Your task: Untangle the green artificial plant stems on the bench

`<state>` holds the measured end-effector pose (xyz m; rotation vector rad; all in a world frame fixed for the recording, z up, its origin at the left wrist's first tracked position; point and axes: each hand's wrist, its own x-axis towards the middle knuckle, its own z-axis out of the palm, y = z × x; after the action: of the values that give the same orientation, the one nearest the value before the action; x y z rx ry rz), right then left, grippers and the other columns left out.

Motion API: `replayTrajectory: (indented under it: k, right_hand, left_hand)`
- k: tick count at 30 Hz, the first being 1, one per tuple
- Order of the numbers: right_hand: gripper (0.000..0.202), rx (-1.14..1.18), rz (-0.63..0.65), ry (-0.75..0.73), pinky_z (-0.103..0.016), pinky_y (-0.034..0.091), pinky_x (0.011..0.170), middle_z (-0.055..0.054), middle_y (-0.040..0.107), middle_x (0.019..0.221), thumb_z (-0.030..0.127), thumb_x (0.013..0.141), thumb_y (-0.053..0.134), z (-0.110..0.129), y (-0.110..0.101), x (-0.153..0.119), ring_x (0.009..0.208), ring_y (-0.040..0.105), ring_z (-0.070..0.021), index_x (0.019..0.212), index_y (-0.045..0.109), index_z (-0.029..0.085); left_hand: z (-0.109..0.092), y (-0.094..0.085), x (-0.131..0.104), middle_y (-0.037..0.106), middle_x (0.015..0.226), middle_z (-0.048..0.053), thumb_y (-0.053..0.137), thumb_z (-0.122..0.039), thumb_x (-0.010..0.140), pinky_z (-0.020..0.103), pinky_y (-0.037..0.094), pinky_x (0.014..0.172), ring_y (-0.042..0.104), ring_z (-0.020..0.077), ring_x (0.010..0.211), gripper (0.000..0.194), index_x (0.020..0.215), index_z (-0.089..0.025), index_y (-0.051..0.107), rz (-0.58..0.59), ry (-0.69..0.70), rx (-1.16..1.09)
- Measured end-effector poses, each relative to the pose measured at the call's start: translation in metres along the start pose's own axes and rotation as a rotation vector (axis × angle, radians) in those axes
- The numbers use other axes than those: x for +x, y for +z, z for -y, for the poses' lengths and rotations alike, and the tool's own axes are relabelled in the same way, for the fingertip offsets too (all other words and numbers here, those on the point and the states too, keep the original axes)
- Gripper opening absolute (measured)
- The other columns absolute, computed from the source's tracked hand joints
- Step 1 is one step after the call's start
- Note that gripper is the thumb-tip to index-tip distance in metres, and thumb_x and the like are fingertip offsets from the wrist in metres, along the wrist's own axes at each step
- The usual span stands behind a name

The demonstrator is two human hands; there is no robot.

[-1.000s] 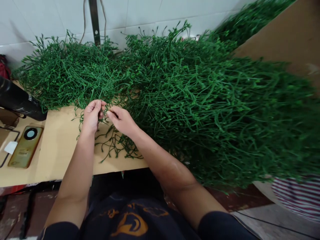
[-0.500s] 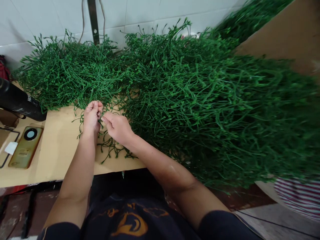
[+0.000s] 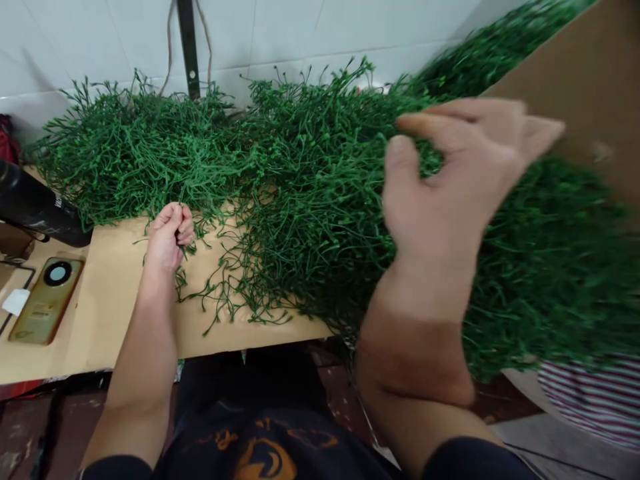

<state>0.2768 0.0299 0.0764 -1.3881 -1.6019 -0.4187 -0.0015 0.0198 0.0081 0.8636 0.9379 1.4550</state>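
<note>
My left hand (image 3: 170, 230) is closed in a pinch over the tan board, with bits of green stem showing at its fingers and below the palm. Raised above the right part of the big heap, my right hand (image 3: 445, 167) is slightly blurred. Its thumb and forefinger stand apart, and nothing shows between them. The heap of thin green branched stems (image 3: 325, 200) spreads across the board and off to the right. A smaller pile of green stems (image 3: 145, 153) lies behind my left hand. Several loose stems (image 3: 220, 293) are scattered on the board to the right of my left wrist.
A black bottle (image 3: 40, 203) lies at the left edge, with a gold phone (image 3: 47, 300) in front of it. The tan board (image 3: 115, 300) ends near my body. At the far right stands a brown cardboard panel (image 3: 565, 87). A white tiled wall (image 3: 300, 33) closes the back.
My right hand has moved away from my left hand, up and to the right over the heap, and its thumb and forefinger have spread. My left hand has shifted slightly left, still pinched.
</note>
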Motion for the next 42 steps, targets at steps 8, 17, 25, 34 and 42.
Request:
replayTrajectory:
  k: [8, 17, 25, 34, 42]
  right_hand:
    - [0.039, 0.546, 0.318, -0.014, -0.039, 0.046, 0.089, -0.01, 0.06, 0.115, 0.04, 0.082, 0.052, 0.055, 0.047, -0.047, 0.108, 0.053, -0.02, 0.113, 0.053, 0.016]
    - [0.057, 1.096, 0.737, 0.532, -0.029, 0.049, 0.075, -0.006, 0.06, 0.092, 0.056, 0.063, 0.067, 0.077, 0.103, -0.065, 0.082, 0.058, -0.0137, 0.098, 0.048, 0.015]
    - [0.026, 0.945, 0.803, 0.337, -0.025, 0.043, 0.063, 0.001, 0.054, 0.073, 0.036, 0.069, 0.066, 0.073, 0.102, -0.064, 0.063, 0.047, -0.0088, 0.082, 0.053, 0.017]
    - [0.027, 0.443, 0.69, 0.041, -0.041, 0.039, 0.088, -0.012, 0.05, 0.097, 0.03, 0.075, 0.059, 0.073, 0.095, -0.071, 0.097, 0.044, -0.0238, 0.098, 0.062, 0.016]
    - [0.054, 0.446, 0.478, -0.014, -0.044, 0.031, 0.101, -0.015, 0.038, 0.129, 0.025, 0.068, 0.066, 0.072, 0.087, -0.065, 0.122, 0.03, -0.0286, 0.118, 0.052, 0.014]
  left_hand:
    - [0.008, 0.003, -0.004, 0.02, 0.046, -0.009, 0.071, -0.043, 0.067, 0.015, 0.015, 0.037, 0.019, 0.0017, 0.038, 0.035, 0.059, -0.015, 0.052, 0.093, 0.018, 0.1]
    - [0.015, 0.007, -0.002, 0.028, 0.045, -0.007, 0.069, -0.047, 0.066, 0.016, 0.016, 0.038, 0.023, 0.0034, 0.039, 0.036, 0.06, -0.016, 0.052, 0.165, -0.002, 0.195]
    - [0.021, 0.001, 0.003, 0.054, 0.066, 0.0, 0.063, -0.048, 0.072, 0.021, 0.037, 0.057, 0.046, 0.009, 0.059, 0.031, 0.071, -0.017, 0.061, 0.062, 0.198, 0.53]
    - [0.024, 0.007, 0.003, 0.047, 0.061, -0.001, 0.052, -0.038, 0.082, 0.024, 0.034, 0.063, 0.043, 0.012, 0.062, 0.029, 0.061, -0.018, 0.052, 0.075, 0.38, 0.842]
    - [0.028, 0.006, 0.004, 0.033, 0.052, -0.004, 0.048, -0.052, 0.081, 0.024, 0.027, 0.053, 0.03, 0.01, 0.051, 0.044, 0.055, -0.018, 0.039, 0.086, 0.299, 0.827]
